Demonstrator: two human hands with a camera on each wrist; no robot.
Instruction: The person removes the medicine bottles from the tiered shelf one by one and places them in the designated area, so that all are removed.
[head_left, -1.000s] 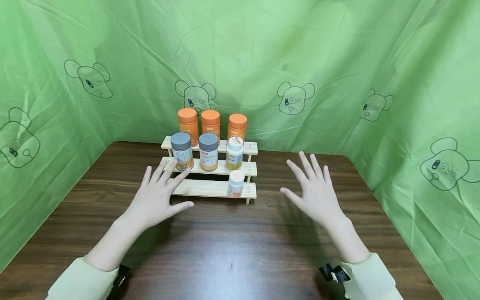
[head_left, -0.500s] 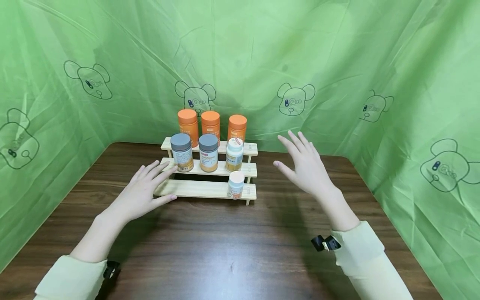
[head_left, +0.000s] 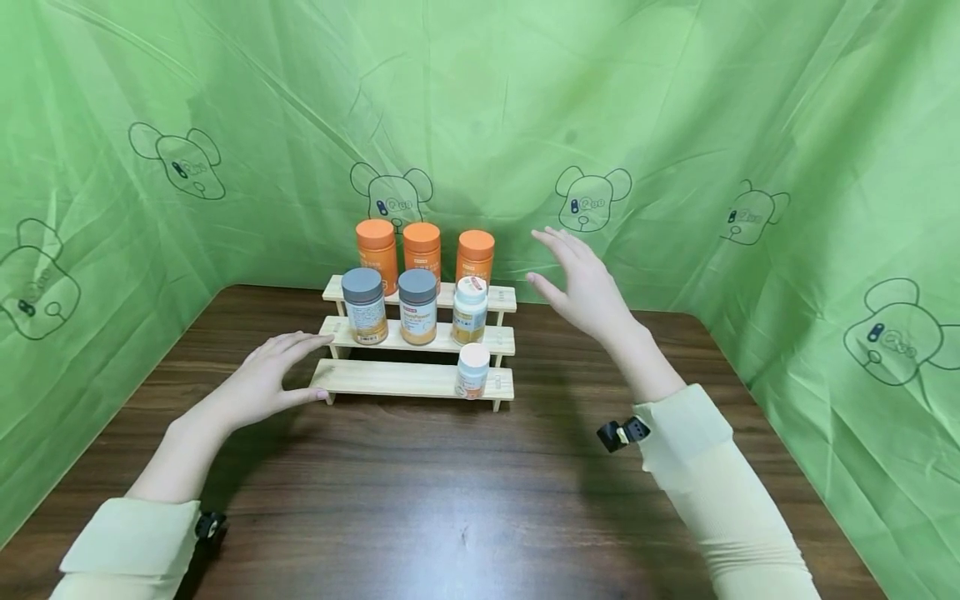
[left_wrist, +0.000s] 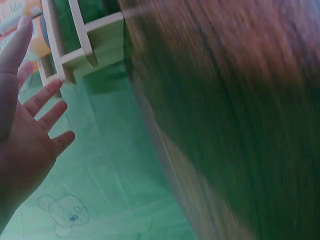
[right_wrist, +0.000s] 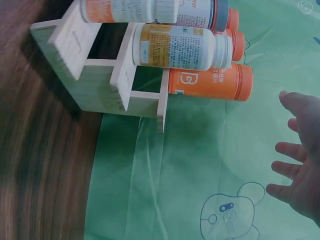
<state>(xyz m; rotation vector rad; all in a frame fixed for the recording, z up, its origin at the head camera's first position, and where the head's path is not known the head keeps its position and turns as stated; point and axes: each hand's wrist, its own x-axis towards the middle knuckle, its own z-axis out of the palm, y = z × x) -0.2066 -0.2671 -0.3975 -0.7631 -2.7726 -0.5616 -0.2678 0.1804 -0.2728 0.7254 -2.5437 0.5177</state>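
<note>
A three-step wooden rack (head_left: 397, 379) stands at the back of the table. Three orange bottles (head_left: 475, 254) line its top step. On the middle step are two grey-capped bottles (head_left: 417, 308) and a white bottle with a yellow label (head_left: 468, 312); a small white bottle (head_left: 472, 371) sits at the right of the lowest step. My left hand (head_left: 258, 379) is at the rack's left end, fingers extended and thumb apart, holding nothing. To the right of the top step, my right hand (head_left: 588, 292) hovers with fingers extended, nearest the rightmost orange bottle (right_wrist: 210, 81).
Green cloth (head_left: 495, 100) printed with bear outlines hangs behind and along both sides of the dark wooden table (head_left: 450, 483). Each sleeve cuff carries a small black device (head_left: 624, 434).
My left hand has drawn back to the left, off the front of the rack. My right hand has moved up, forward and left toward the top step. The bottles stay in place.
</note>
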